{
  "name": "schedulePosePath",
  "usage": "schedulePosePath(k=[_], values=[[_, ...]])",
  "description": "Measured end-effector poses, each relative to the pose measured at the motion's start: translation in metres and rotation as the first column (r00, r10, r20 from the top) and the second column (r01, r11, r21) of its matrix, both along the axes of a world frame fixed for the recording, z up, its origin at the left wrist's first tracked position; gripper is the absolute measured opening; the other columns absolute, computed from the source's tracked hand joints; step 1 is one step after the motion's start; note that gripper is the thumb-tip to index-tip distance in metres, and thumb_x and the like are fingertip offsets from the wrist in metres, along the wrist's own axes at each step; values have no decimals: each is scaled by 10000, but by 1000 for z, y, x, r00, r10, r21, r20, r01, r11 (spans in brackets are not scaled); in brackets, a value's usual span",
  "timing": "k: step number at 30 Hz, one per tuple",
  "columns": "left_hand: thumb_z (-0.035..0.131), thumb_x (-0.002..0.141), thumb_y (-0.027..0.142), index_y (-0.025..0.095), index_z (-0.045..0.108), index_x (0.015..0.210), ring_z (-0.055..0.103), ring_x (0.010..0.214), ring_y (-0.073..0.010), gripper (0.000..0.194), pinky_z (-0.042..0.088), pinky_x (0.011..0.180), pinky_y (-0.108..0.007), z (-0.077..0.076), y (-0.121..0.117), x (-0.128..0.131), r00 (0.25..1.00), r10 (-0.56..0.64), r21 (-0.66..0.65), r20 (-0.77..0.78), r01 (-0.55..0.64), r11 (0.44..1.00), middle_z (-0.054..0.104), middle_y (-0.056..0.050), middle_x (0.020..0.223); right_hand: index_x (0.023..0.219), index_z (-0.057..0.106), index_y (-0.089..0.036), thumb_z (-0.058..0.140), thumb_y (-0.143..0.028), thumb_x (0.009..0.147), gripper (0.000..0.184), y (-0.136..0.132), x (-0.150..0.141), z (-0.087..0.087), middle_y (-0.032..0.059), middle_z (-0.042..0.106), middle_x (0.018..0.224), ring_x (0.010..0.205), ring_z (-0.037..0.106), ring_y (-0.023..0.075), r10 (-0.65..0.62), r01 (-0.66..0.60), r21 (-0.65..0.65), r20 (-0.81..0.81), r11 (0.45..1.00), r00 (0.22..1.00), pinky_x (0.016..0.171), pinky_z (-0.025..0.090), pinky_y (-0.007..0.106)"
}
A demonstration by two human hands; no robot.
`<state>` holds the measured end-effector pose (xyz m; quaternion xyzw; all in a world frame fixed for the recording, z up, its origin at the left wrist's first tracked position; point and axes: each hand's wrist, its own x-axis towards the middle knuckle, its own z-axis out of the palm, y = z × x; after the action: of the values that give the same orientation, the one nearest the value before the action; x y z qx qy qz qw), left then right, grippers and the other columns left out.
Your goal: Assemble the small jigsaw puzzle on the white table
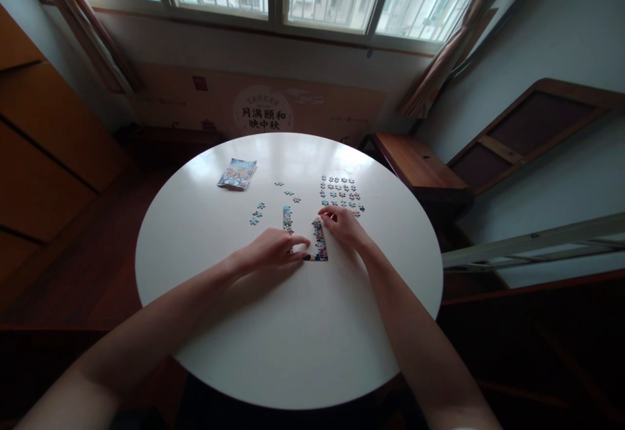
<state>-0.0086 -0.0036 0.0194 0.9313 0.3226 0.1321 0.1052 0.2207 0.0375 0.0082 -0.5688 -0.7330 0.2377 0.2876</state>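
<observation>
A partly joined jigsaw puzzle (321, 240) lies on the round white table, shaped like a U with a left strip, a right strip and a bottom row. My left hand (278, 246) rests over the lower left of it, hiding part of the left strip. Its thumb and index finger are stretched out and apart near the bottom row. At the top end of the right strip, my right hand (340, 223) pinches what looks like a puzzle piece, mostly hidden by the fingertips. Loose puzzle pieces (337, 188) lie in rows just beyond my right hand.
Several more loose pieces (257, 213) are scattered left of and beyond the puzzle. A colourful packet (237, 174) lies at the table's far left. The white table (293, 345) has a rounded edge; a wooden bench (420, 163) stands beyond its right side, below the windows.
</observation>
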Motion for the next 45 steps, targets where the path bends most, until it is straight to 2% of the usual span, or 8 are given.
schedulePosePath(k=[9,13,18,23,30,37,41,45], values=[[463,947,390,260,673,1091,555,519,-123,286,319,528,-214,-3,2,-1,999,-41,14,-19,41,999,629,6,605,919,721,-167,586,-189,856,151,11,-16,-2,46,670,860,645,575,121,-47,42,179,27,983,999,692,471,269],[470,942,385,269,677,1068,546,526,-116,269,335,542,-217,-2,2,-2,999,-44,11,-9,44,999,649,1,667,1002,720,-168,599,-209,873,181,29,-31,10,76,653,967,702,593,136,6,-34,151,183,988,983,719,470,283],[506,918,351,282,687,1059,541,518,-123,240,361,550,-228,-1,3,-2,999,-37,-9,-7,37,999,644,1,662,1086,715,-179,600,-250,886,241,50,-54,14,122,621,1092,979,597,241,38,-93,116,412,989,910,860,443,346],[531,914,383,269,692,1132,585,538,-149,294,400,557,-248,-4,3,-2,999,-26,6,26,26,1000,658,-23,647,1070,719,-182,570,-271,902,241,57,-65,13,131,631,1097,1032,564,286,14,-74,108,478,991,878,883,423,392],[530,923,407,243,704,1138,627,563,-165,322,431,570,-257,-8,4,0,999,2,35,54,-3,999,690,-45,663,1052,715,-180,622,-230,864,215,62,-62,14,99,675,1006,927,583,237,54,-82,52,406,995,912,851,435,362],[545,920,367,251,663,1207,639,583,-170,332,433,575,-255,-6,2,1,1000,11,32,16,-12,999,712,-52,724,891,733,-183,675,-213,801,111,60,-59,9,105,657,1024,1042,554,251,22,-29,23,277,999,961,883,445,359],[534,925,344,244,684,1146,622,570,-153,286,411,564,-243,-6,2,1,999,-4,37,45,2,999,697,-39,701,943,704,-156,665,-136,768,181,57,-53,11,66,697,878,820,607,172,98,-96,-28,75,995,992,752,485,296],[513,934,339,231,657,1192,587,589,-148,314,425,607,-261,-8,3,2,994,-20,62,109,14,998,647,-16,651,994,710,-159,602,-128,798,226,50,-40,13,54,707,848,727,608,142,117,-108,100,-93,989,989,716,502,291]])
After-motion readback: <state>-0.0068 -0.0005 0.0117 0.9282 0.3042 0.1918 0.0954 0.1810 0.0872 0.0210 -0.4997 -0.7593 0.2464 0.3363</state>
